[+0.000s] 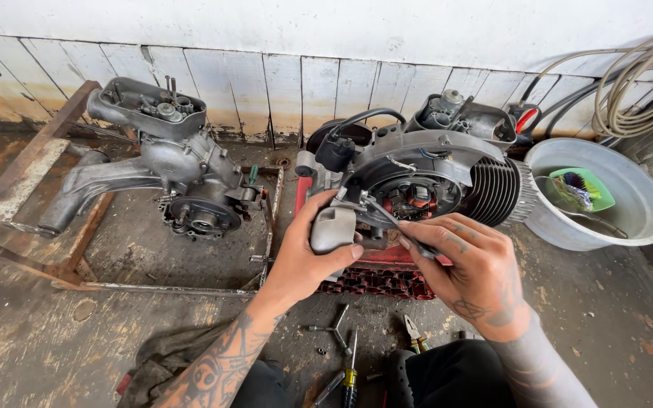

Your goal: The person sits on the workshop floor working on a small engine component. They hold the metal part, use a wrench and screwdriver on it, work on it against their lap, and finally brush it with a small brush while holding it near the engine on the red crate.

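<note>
head view: left hand (307, 261) grips grey cover (332, 227).

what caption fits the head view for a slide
Left hand holds a grey cover against an engine while the right hand works a tool at it.

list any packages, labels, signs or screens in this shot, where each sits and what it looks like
None can be made out: no package, label, sign or screen.
The closest thing is a small green plastic tray, squarish, lying inside the round grey metal basin at far right; it holds something dark and blurred.
</note>
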